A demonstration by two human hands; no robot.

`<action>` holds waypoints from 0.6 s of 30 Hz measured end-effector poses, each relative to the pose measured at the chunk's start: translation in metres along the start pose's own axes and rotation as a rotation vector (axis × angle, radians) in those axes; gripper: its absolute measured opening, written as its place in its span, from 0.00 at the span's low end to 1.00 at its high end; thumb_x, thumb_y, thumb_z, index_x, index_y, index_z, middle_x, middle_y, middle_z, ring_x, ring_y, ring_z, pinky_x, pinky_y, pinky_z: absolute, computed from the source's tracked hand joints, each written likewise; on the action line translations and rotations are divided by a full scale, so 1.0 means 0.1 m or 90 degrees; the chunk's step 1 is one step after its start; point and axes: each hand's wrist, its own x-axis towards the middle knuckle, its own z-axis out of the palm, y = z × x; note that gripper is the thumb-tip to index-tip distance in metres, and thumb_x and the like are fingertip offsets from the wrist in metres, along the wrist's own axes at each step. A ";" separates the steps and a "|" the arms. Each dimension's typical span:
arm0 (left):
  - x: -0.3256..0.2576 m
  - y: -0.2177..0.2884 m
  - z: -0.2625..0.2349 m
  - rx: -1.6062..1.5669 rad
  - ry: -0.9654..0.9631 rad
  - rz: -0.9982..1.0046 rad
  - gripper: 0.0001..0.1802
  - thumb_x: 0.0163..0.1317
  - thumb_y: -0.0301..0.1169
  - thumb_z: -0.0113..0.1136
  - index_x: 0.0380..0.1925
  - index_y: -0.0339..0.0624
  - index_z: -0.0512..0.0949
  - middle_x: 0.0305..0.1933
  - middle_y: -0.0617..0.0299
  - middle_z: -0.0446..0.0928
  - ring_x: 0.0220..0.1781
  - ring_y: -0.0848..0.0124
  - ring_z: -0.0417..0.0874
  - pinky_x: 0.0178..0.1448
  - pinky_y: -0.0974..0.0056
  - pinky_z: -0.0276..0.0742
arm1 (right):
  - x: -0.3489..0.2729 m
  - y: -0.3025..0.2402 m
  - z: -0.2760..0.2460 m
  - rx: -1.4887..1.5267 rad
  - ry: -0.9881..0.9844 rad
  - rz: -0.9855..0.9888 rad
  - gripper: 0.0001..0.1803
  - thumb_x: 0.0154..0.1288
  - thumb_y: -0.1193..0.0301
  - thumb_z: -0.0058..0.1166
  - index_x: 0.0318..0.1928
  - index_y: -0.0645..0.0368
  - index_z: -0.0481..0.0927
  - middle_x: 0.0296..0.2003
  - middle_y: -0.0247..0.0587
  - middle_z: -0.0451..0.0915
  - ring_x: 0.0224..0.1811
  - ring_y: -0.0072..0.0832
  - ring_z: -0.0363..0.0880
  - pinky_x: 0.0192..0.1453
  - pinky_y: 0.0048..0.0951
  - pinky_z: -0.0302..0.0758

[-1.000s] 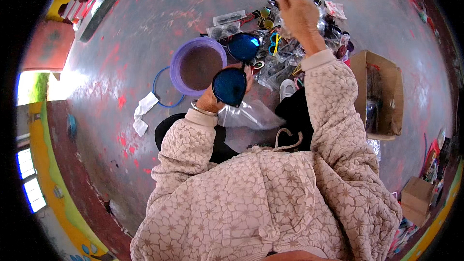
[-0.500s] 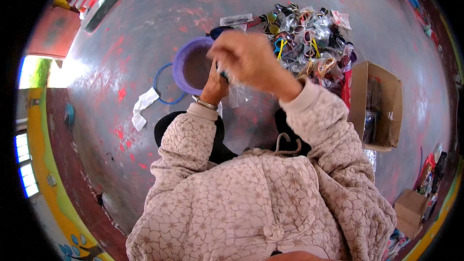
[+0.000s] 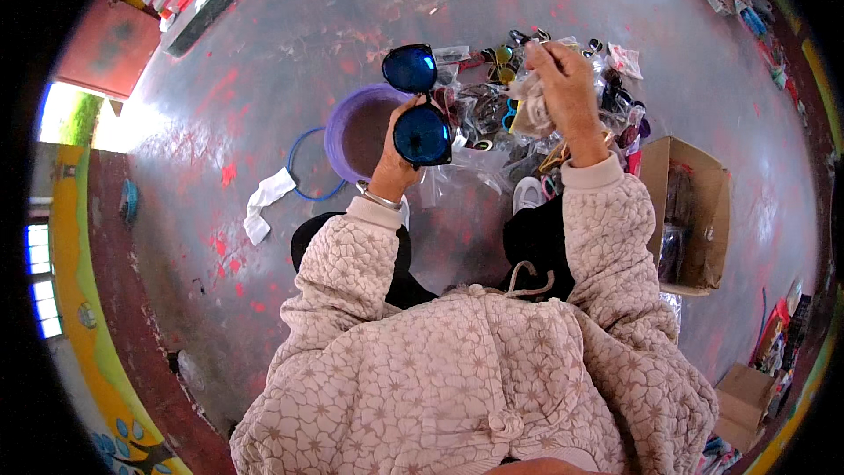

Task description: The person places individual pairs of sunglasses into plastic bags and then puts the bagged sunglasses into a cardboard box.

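My left hand (image 3: 393,158) grips a pair of black-framed sunglasses (image 3: 422,140) with round blue mirrored lenses, held upright on end beside the purple basin (image 3: 338,136). To the right, my right hand (image 3: 567,88) is closed on a crumpled, pale beige cloth (image 3: 533,107) that hangs from the fingers, slightly smeared by motion. Below and around that hand lies a pile of glasses, several in clear plastic bags, such as the yellow-lensed sunglasses (image 3: 503,54). My right hand and the cloth hide part of the pile.
An open cardboard box (image 3: 703,220) with dark contents stands right of the pile. Left of the basin lie a blue hoop (image 3: 293,178) and a white strip of cloth or paper (image 3: 264,205). My shoe (image 3: 527,193) shows below the pile. Another cardboard piece (image 3: 740,391) sits at lower right.
My hands were together over the basin's edge, the right covering the left. Now the right has moved away rightward with the cloth, and the left holds the sunglasses in plain sight.
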 end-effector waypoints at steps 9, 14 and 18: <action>-0.16 -0.28 0.15 0.467 -0.195 -0.023 0.20 0.58 0.26 0.53 0.51 0.37 0.64 0.50 0.55 0.69 0.53 0.65 0.70 0.58 0.65 0.66 | -0.04 -0.30 0.47 -0.073 0.028 -0.436 0.05 0.54 0.71 0.52 0.28 0.59 0.75 0.19 0.42 0.75 0.20 0.39 0.75 0.24 0.32 0.70; -0.23 -0.37 -0.42 -0.063 0.040 -0.348 0.23 0.57 0.23 0.54 0.53 0.37 0.63 0.49 0.54 0.70 0.51 0.67 0.73 0.57 0.65 0.67 | 0.39 0.41 0.17 -0.429 0.124 -0.124 0.06 0.58 0.70 0.50 0.29 0.59 0.78 0.21 0.42 0.77 0.23 0.38 0.77 0.27 0.28 0.71; -0.16 -0.37 -0.37 0.528 -0.073 -0.103 0.28 0.54 0.24 0.57 0.55 0.37 0.60 0.53 0.55 0.68 0.55 0.66 0.70 0.59 0.63 0.66 | 0.24 0.03 0.08 -0.180 0.219 -0.246 0.10 0.58 0.69 0.50 0.25 0.61 0.73 0.18 0.45 0.73 0.22 0.42 0.73 0.26 0.34 0.68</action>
